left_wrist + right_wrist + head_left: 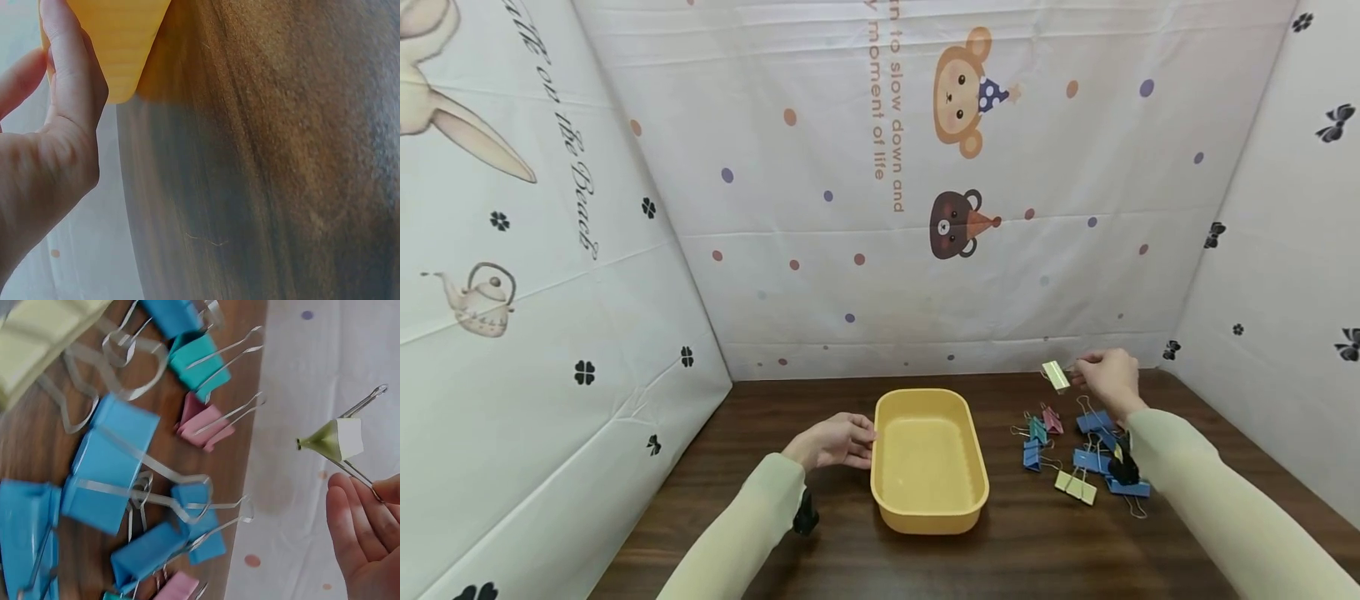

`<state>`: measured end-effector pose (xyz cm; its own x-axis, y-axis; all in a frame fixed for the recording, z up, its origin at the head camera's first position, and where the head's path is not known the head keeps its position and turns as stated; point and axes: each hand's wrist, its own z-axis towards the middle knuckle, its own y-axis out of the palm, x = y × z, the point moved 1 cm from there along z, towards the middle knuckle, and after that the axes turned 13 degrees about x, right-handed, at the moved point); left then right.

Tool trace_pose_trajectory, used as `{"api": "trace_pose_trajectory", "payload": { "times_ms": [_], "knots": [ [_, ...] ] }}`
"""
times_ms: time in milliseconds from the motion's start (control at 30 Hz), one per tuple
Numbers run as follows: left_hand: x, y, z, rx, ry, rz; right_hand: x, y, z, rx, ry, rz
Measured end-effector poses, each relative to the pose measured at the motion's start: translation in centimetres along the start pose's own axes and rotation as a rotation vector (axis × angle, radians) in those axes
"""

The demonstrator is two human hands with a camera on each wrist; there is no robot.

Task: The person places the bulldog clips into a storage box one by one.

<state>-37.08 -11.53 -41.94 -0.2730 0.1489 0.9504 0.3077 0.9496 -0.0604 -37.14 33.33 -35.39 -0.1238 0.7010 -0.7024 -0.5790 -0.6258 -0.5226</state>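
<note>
A pale yellow-green binder clip (1056, 377), both wire handles swung out, is pinched by one handle in the right hand (1107, 379), raised at two o'clock from the tray. The yellow rounded-rectangular tray (886, 503) stands upright, its wall touched by the left hand (837, 440) near ten o'clock. At three o'clock lie clustered blue binder clips (1092, 461), with a teal clip (1037, 430) and pink clip (1051, 420) toward the cluster's ten o'clock and a pale-yellow clip (1075, 488) at six.

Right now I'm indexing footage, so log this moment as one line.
left hand: touching yellow bin | right hand: holding yellow clip above table | yellow bin: empty | other clips: right of bin
</note>
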Motion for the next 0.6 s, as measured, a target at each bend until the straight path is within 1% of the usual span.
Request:
{"api": "trace_pose_trajectory", "payload": {
  "times_ms": [133, 233, 433, 600],
  "knots": [
    [0.1, 0.1, 0.0, 0.001, -0.002, 0.003, -0.9, 0.1, 0.1, -0.058, 0.096, 0.112],
    [0.2, 0.1, -0.1, 0.004, -0.002, 0.006, -1.6, 0.2, 0.2, -0.092, 0.144, 0.165],
    [0.3, 0.1, -0.2, 0.008, -0.003, 0.01, -2.5, 0.6, 0.4, -0.156, 0.214, 0.251],
    [0.4, 0.1, -0.3, 0.007, -0.006, 0.012, -3.4, 1.1, 0.5, -0.179, 0.248, 0.288]
  ]
}}
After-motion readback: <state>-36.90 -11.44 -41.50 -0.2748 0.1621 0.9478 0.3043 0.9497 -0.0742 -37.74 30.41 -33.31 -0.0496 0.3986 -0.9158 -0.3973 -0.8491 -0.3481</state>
